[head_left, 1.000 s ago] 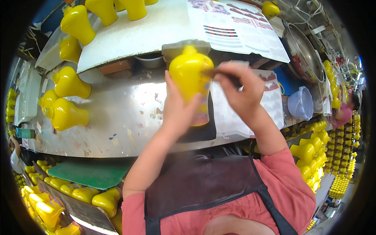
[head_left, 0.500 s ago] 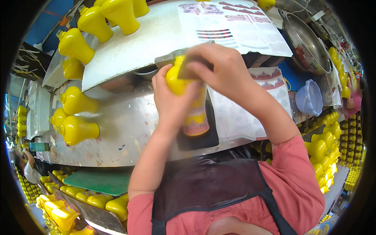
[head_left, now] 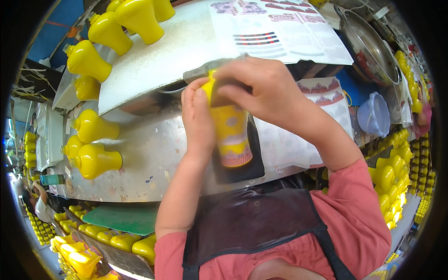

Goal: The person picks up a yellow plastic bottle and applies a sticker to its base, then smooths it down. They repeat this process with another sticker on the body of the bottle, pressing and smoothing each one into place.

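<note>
A glossy yellow bottle lies with its neck away from me on a black pad. Pinkish patterned decals ring its base and lower body. My left hand is wrapped along the bottle's left side, thumb near the shoulder. Over the neck and shoulder, my right hand pinches a dark flat piece, like a scraper, against the bottle; motion blurs its fingertips. Just beyond the neck sits a grey block-like thing, partly hidden. To the right lies a decal sheet.
More yellow bottles stand at the left of the metal table and on the white raised board. Printed decal sheets lie on that board. At right are a pale blue bucket and a metal basin.
My left hand has shifted up along the bottle's left side, its thumb no longer across the body, uncovering the middle decals. The right hand stays at the neck with the dark piece.
</note>
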